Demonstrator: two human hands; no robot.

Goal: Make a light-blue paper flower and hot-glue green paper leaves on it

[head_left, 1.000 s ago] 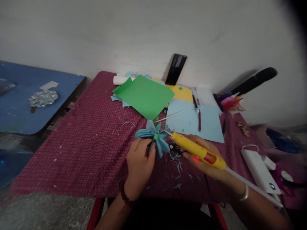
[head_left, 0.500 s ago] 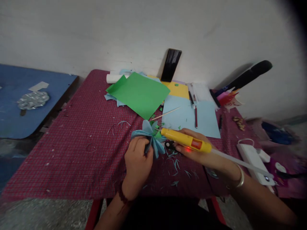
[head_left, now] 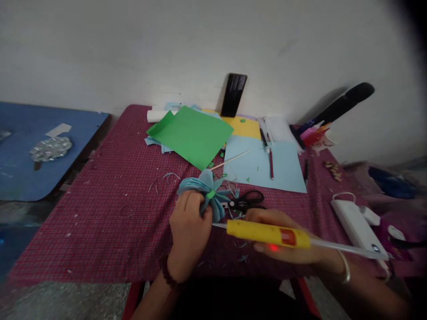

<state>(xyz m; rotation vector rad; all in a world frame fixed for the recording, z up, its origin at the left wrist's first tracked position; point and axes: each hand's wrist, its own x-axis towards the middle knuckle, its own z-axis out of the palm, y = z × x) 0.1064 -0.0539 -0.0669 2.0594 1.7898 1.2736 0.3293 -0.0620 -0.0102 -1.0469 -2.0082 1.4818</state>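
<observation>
My left hand [head_left: 188, 226] is closed on a light blue folded paper flower [head_left: 205, 190] with a small green band at its middle, holding it on the red checked tablecloth [head_left: 110, 209]. My right hand [head_left: 287, 240] grips a yellow glue gun [head_left: 267, 234] lying level, its metal tip pointing left and close to my left hand's fingers below the flower. A clear glue stick juts out of the gun's back to the right. Black scissors [head_left: 247, 201] lie just right of the flower.
Green paper [head_left: 191, 133], yellow paper [head_left: 247, 126] and light blue paper [head_left: 263, 166] lie at the table's far side with pens and a wooden skewer [head_left: 230, 160]. A black phone [head_left: 233, 94] leans on the wall. A white power bank [head_left: 353, 222] lies right. Paper scraps litter the cloth.
My right hand has brought the glue gun down and toward me, from beside the flower's top to below it, uncovering the scissors. My left hand still holds the flower.
</observation>
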